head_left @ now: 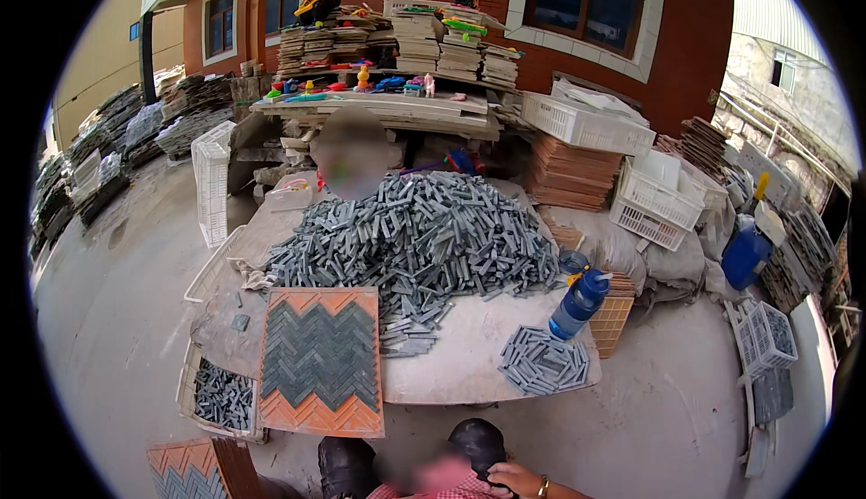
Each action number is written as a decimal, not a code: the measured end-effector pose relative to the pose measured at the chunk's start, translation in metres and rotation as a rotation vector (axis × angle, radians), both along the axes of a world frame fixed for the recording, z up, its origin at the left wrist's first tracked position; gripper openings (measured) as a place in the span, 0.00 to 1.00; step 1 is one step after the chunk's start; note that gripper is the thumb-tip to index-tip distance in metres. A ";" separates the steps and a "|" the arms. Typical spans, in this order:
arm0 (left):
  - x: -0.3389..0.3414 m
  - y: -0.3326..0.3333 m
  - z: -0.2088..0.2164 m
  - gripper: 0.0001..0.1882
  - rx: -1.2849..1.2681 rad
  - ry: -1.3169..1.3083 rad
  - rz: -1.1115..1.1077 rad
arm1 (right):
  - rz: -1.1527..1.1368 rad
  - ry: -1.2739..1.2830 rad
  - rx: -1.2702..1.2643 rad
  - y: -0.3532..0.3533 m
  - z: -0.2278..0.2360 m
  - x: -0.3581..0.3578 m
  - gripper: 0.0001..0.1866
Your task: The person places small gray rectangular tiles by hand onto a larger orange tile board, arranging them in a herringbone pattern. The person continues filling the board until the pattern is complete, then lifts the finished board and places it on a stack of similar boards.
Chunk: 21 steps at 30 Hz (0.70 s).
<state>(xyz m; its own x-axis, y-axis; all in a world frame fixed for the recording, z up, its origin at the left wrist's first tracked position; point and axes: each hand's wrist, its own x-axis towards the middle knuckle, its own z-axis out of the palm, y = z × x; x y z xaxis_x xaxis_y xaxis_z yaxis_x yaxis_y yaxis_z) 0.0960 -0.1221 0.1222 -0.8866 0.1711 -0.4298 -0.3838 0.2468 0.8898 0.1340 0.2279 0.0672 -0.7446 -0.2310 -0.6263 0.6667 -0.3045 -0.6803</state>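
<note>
My right hand (514,479), with a gold-coloured band at its wrist, is low at the lower edge beside my dark-clad knee (476,445). Its fingers are curled, and what they hold, if anything, is too dark to make out. My left hand is out of view. Ahead, an orange grooved tray (280,418) overhangs the near left of the table (451,377). Grey-green stone strips (320,355) fill its middle in a zigzag pattern, while orange grooves show at top and bottom. Behind it rises a large heap of loose stone strips (424,228).
A blue water bottle (580,303) stands at the table's right, beside a smaller group of strips (544,359). A crate of strips (224,395) sits left, above another patterned tray (185,467). White crates (591,124) and stacked boards (568,171) stand behind right.
</note>
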 end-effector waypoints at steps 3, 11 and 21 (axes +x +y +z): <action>-0.005 -0.016 0.035 0.16 0.145 -0.452 0.291 | 0.751 0.447 0.416 0.072 -0.089 0.026 0.11; 0.031 -0.135 -0.013 0.15 -0.299 -0.683 -0.299 | 1.490 0.315 0.457 0.123 -0.089 0.136 0.11; -0.051 -0.044 -0.054 0.15 -0.328 -0.543 -0.491 | 1.026 -0.003 0.582 0.094 0.005 0.155 0.10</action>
<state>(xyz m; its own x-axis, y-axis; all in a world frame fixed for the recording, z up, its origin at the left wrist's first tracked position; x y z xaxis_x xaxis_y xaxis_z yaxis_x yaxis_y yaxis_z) 0.0448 -0.1664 0.0687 -0.3955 0.2771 -0.8756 -0.5222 0.7165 0.4626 0.2885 0.3217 0.0722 -0.3749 -0.3994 -0.8366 0.4209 0.7307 -0.5375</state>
